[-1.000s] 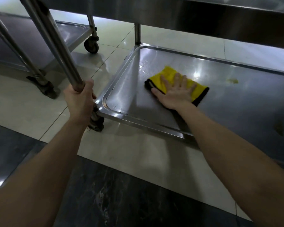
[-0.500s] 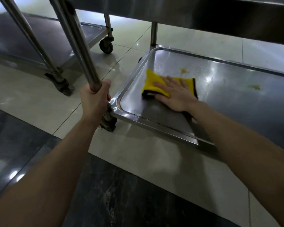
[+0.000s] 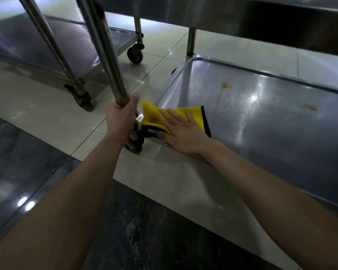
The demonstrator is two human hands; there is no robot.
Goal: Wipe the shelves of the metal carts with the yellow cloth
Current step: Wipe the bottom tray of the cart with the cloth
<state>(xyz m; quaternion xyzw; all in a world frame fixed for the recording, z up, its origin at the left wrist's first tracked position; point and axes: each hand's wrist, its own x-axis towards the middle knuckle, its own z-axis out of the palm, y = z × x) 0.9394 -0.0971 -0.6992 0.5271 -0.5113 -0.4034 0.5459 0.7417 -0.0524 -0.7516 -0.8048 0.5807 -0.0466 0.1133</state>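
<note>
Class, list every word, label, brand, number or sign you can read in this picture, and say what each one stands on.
None: no readable text anywhere in this view.
The yellow cloth with black edging under the right hand, the shiny steel bottom shelf, the round steel cart post gripped by the left hand and the black caster wheel all show no lettering.

Left grip (image 3: 121, 115) curled tight; right grip (image 3: 180, 131) flat.
</note>
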